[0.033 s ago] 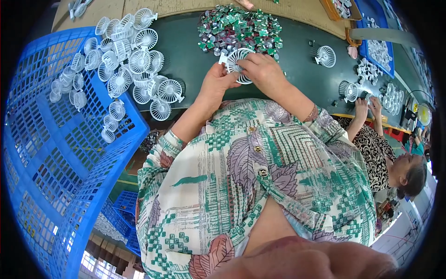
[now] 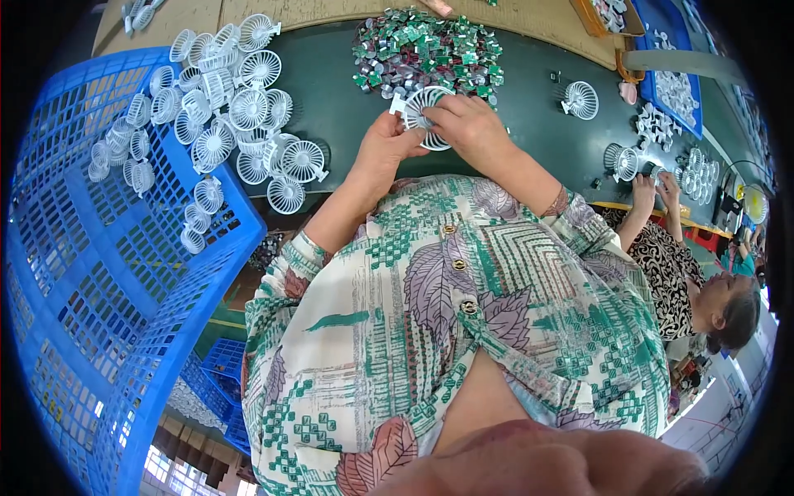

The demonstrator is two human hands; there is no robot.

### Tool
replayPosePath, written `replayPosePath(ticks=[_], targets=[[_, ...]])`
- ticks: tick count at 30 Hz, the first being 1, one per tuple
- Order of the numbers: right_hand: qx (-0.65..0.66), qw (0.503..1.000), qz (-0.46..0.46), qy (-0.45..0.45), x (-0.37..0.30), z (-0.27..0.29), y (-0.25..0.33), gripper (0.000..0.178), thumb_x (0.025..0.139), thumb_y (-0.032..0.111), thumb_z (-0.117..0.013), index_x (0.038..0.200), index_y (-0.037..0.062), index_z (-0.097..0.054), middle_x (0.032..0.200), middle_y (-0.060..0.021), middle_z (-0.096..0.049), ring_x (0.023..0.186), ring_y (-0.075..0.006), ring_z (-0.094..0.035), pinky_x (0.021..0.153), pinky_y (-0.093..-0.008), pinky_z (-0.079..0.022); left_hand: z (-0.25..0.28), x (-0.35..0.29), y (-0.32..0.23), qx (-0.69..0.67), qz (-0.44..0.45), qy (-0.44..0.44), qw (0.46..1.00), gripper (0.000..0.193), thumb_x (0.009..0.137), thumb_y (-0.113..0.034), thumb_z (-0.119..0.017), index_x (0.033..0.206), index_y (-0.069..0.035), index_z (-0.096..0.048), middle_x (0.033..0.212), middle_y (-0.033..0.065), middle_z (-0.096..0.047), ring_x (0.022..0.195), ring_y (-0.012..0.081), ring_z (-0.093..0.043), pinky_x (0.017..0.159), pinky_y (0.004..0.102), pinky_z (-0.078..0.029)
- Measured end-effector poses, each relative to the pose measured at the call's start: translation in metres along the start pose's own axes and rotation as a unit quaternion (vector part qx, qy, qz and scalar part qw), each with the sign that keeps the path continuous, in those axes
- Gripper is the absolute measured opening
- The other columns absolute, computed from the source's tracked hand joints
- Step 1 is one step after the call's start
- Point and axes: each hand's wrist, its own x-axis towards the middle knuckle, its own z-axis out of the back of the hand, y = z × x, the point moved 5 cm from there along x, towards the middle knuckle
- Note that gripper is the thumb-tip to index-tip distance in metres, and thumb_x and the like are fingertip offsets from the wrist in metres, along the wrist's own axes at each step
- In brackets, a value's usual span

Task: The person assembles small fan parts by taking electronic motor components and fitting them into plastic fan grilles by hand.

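Observation:
Close in front of my body, a white round fan cage (image 2: 411, 112) with a short stem is held between both hands, just above the table. My left hand (image 2: 383, 155) grips its left and lower side, thumb and fingers closed on the rim near the stem. My right hand (image 2: 473, 128) is closed at its right side, with bent fingertips pressing into the ribbed bowl. Whether a small part lies under those fingertips is hidden. Right behind the cage is a heap of small green circuit boards (image 2: 430, 54) mixed with silvery and dark pieces.
Many white fan cages (image 2: 248, 107) are piled at the left, some lying in a tilted blue basket (image 2: 165, 331). One cage (image 2: 581, 100) stands on the green table (image 2: 529, 66) to the right. A co-worker's hands (image 2: 653, 194) handle parts farther right, near a blue tray (image 2: 674, 91).

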Motion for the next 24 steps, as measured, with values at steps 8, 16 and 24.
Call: replayPosePath(ticks=[8,16,24], targets=[[0.019,0.998,-0.036,0.057,-0.002,0.004,-0.003,0.035,0.066,0.014,-0.065,0.100,0.0101,-0.056,0.089,-0.0045,-0.054,0.079,-0.0220,-0.054,0.069,-0.0333,-0.042,0.002,0.004,0.009,-0.028,0.040,0.030,0.998,0.020,0.081,-0.006,-0.052,0.098,0.001,-0.047,0.089,0.0046,-0.053,0.079,0.0118,-0.055,0.069,0.0254,-0.049],[-0.006,0.998,0.032,0.057,-0.021,0.016,0.011,0.048,0.068,0.021,-0.064,0.113,0.0105,-0.050,0.113,-0.0025,-0.050,0.095,-0.0196,-0.049,0.078,-0.0325,-0.040,0.002,0.003,-0.002,-0.085,0.037,0.051,0.994,0.021,0.081,-0.005,-0.051,0.101,0.001,-0.048,0.092,0.0058,-0.055,0.081,0.0123,-0.056,0.069,0.0257,-0.050],[-0.045,0.996,0.078,0.003,-0.021,-0.001,0.008,0.050,0.064,0.014,-0.064,0.112,0.0073,-0.051,0.111,-0.0030,-0.050,0.090,-0.0174,-0.051,0.078,-0.0325,-0.040,0.005,0.005,0.001,-0.086,0.008,0.033,0.996,0.022,0.080,-0.004,-0.051,0.102,-0.002,-0.049,0.093,0.0031,-0.056,0.081,0.0101,-0.056,0.069,0.0244,-0.049]])
